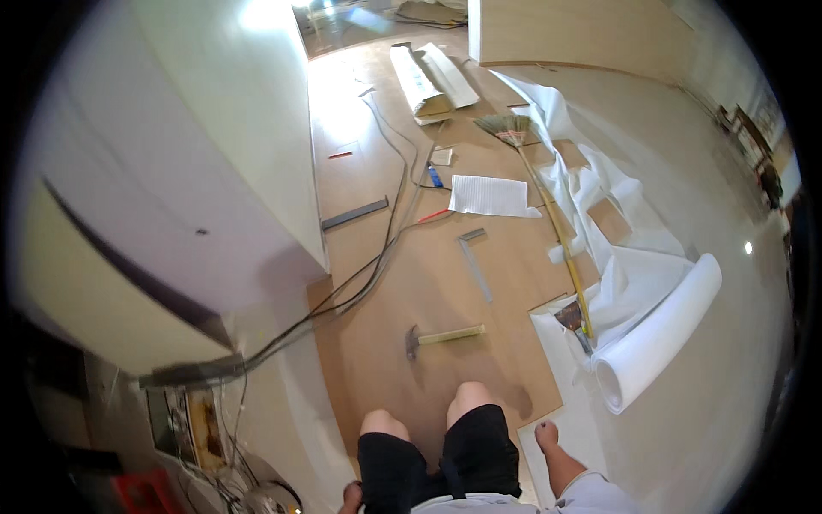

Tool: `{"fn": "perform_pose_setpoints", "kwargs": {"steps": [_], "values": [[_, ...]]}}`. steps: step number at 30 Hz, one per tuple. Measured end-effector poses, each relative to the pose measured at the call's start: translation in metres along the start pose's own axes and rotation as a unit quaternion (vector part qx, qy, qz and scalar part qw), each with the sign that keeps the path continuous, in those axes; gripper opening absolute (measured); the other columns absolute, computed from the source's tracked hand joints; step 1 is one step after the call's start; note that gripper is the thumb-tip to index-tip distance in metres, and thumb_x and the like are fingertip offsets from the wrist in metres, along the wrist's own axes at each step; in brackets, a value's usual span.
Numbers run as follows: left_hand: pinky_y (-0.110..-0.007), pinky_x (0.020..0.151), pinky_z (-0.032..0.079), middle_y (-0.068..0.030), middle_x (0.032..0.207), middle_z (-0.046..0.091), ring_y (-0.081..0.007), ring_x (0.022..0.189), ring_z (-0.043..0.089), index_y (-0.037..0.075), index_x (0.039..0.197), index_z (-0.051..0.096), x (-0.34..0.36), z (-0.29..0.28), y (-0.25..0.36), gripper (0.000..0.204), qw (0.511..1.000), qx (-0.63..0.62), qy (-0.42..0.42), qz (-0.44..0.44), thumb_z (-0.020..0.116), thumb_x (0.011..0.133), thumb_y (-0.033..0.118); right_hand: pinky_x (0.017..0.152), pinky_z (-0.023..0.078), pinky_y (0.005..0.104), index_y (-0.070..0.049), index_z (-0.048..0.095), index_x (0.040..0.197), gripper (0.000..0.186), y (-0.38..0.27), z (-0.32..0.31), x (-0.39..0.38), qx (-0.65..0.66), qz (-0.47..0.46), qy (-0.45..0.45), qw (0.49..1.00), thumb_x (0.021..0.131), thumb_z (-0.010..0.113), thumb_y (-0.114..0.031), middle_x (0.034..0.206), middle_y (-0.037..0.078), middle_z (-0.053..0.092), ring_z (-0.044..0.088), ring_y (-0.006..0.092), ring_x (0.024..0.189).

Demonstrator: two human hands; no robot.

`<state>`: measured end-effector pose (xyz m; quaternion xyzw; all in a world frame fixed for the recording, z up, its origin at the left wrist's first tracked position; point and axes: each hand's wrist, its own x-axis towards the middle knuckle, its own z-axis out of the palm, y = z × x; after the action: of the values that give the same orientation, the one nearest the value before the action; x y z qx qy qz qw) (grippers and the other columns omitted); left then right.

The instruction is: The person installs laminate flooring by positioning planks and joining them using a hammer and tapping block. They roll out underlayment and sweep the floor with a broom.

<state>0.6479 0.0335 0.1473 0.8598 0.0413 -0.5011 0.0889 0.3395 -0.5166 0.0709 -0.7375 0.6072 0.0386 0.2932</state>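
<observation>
My right hand (547,437) hangs beside my right knee, over a white sheet at the edge of brown boards (377,308); its fingers are too small to make out. My left hand (352,495) barely shows beside my left leg, low in the view. Ahead of my knees a claw hammer (449,332) lies on the boards. Beyond it lie a metal square (475,265), a white ribbed sheet (488,195) and a dark flat bar (355,214).
A straw broom (505,128) lies along crumpled white sheeting, with a large roll (659,334) at right. Dark cables (351,300) cross from the lower left toward the back. Pale panels (214,128) stand at left. Folded cardboard (428,86) lies toward the doorway.
</observation>
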Motion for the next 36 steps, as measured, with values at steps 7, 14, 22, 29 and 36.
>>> {"fn": "perform_pose_setpoints", "kwargs": {"steps": [7, 14, 22, 29, 36], "values": [[-0.047, 0.089, 0.052, -0.0214, 0.103, 0.072, -0.0393, 0.098, 0.068, 0.005, 0.104, 0.075, -0.01, 0.028, -0.015, 0.034, 0.978, -0.127, 0.161, 0.034, 0.055, 0.087, 0.027, 0.049, 0.052, 0.0344, 0.0, 0.062, 0.084, 0.011, 0.094, -0.003, -0.085, 0.258, 0.182, -0.212, 0.925, 0.088, 0.056, -0.008, 0.071, 0.013, 0.064, 0.062, 0.022, 0.056], [-0.046, 0.09, 0.052, -0.0232, 0.105, 0.071, -0.0392, 0.102, 0.067, 0.006, 0.106, 0.075, -0.024, 0.055, -0.006, 0.033, 0.96, -0.163, 0.221, 0.05, 0.058, 0.091, 0.029, 0.055, 0.055, 0.0335, 0.002, 0.064, 0.1, 0.018, 0.09, -0.004, -0.095, 0.276, 0.113, -0.233, 0.926, 0.089, 0.059, -0.011, 0.076, 0.011, 0.065, 0.065, 0.0205, 0.062], [-0.039, 0.088, 0.052, -0.0195, 0.105, 0.073, -0.0333, 0.1, 0.07, 0.006, 0.106, 0.075, -0.026, 0.068, -0.022, 0.03, 0.929, -0.289, 0.223, 0.059, 0.062, 0.091, 0.027, 0.055, 0.055, 0.0315, 0.002, 0.064, 0.101, 0.019, 0.072, -0.032, -0.088, 0.282, 0.067, -0.234, 0.928, 0.091, 0.059, -0.014, 0.078, 0.01, 0.066, 0.065, 0.0185, 0.063], [-0.039, 0.084, 0.051, -0.019, 0.097, 0.073, -0.0292, 0.091, 0.069, -0.002, 0.098, 0.073, -0.028, 0.087, -0.043, 0.034, 0.915, -0.325, 0.218, 0.103, 0.06, 0.092, 0.029, 0.052, 0.053, 0.0301, 0.0, 0.063, 0.096, 0.015, 0.092, -0.041, -0.084, 0.257, 0.06, -0.222, 0.939, 0.091, 0.057, -0.012, 0.075, 0.009, 0.065, 0.063, 0.0176, 0.06], [-0.041, 0.083, 0.05, -0.0186, 0.094, 0.072, -0.0298, 0.092, 0.068, -0.001, 0.091, 0.072, -0.029, 0.089, -0.086, 0.039, 0.921, -0.338, 0.178, 0.081, 0.053, 0.093, 0.033, 0.052, 0.053, 0.0309, 0.001, 0.066, 0.095, 0.017, 0.089, -0.011, -0.098, 0.233, 0.019, -0.234, 0.944, 0.088, 0.06, -0.013, 0.074, 0.009, 0.066, 0.063, 0.0182, 0.058]]}}
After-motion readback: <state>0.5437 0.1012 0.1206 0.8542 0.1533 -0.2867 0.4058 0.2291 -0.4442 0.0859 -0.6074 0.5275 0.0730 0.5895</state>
